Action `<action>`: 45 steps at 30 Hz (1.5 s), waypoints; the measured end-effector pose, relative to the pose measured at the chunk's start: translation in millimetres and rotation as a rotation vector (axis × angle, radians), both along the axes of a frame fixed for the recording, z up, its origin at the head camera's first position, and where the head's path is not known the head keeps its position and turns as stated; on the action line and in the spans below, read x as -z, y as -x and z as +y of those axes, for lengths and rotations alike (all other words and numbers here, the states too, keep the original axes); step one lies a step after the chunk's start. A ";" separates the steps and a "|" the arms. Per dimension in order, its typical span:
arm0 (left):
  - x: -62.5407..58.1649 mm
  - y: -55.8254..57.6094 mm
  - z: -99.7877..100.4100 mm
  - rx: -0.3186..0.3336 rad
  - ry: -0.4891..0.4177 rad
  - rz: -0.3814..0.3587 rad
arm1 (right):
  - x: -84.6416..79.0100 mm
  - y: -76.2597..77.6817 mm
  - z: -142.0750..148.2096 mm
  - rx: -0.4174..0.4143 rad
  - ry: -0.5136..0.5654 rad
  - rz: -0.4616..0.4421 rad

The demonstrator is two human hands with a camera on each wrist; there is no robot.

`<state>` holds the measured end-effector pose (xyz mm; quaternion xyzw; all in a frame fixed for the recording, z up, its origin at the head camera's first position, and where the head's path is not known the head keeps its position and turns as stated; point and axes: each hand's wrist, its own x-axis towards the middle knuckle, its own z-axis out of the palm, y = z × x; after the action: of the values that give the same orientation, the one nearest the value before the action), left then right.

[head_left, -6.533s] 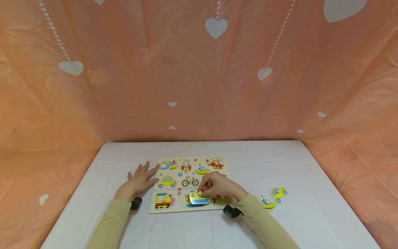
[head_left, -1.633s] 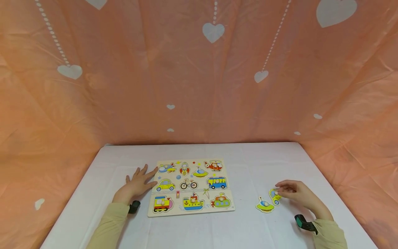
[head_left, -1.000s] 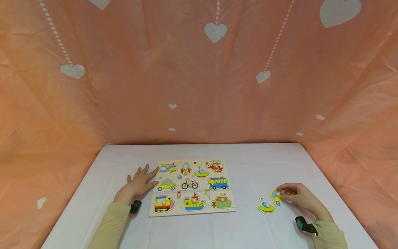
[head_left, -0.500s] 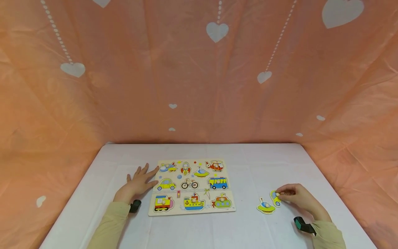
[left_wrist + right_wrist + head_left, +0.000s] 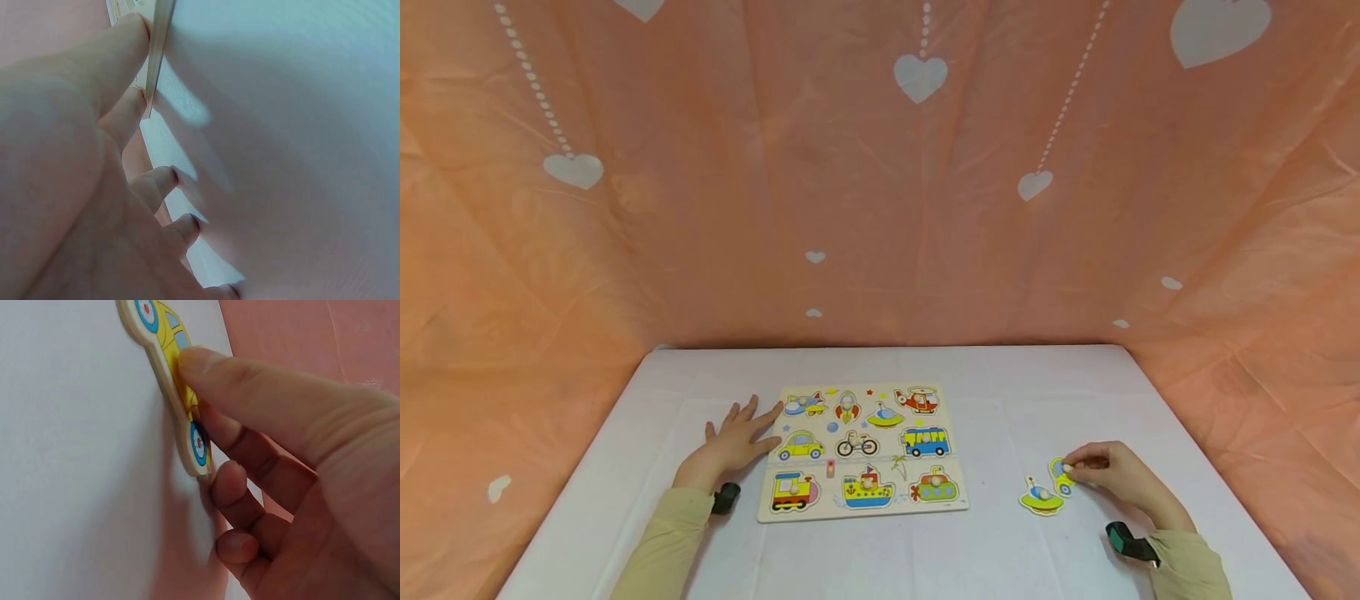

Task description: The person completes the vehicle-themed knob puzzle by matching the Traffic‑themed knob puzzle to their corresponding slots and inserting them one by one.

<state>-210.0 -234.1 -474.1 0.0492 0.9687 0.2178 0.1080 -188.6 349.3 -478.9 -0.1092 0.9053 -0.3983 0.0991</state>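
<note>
A wooden peg puzzle board (image 5: 830,493) with vehicle pictures lies on the white table. My left hand (image 5: 730,447) is spread flat at its left side, thumb and index finger touching the edge, as the left wrist view shows on the board edge (image 5: 159,53). To the right, my right hand (image 5: 1126,475) pinches the yellow car puzzle piece (image 5: 1056,467) between thumb and fingers. In the right wrist view the car piece (image 5: 170,345) stands tilted; its knob is hidden by the thumb. Beside it lies a flying saucer puzzle piece (image 5: 1042,502) with a round knob.
On the board, the printed yellow car (image 5: 801,446) and saucer (image 5: 885,415) show no knob. Knobbed pieces such as the boat (image 5: 867,492) and bus (image 5: 927,440) sit in it. An orange cloth with hearts (image 5: 880,208) hangs behind the table.
The boat piece my right hand held over the board earlier now sits in the board. That hand moved right to the car piece, which has shifted and turned slightly. The left hand stayed.
</note>
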 end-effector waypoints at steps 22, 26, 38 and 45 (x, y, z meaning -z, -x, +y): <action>0.0 0.1 3.5 -0.022 -0.010 -0.020 | -19.1 7.6 -19.3 0.009 -0.021 0.128; 0.0 0.5 3.2 -0.019 -0.008 -0.019 | -20.9 11.7 -30.1 0.004 -0.004 0.148; 1.5 -0.3 1.0 -0.005 0.002 -0.006 | -53.1 12.0 -84.0 -0.048 0.045 0.160; -0.8 -1.5 0.8 -0.003 -0.008 0.002 | -55.0 23.1 -105.7 -0.104 0.081 0.189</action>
<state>-208.4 -233.3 -473.3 0.0483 0.9680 0.2218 0.1066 -211.7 243.6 -423.9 -0.1969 0.8869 -0.4169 0.0292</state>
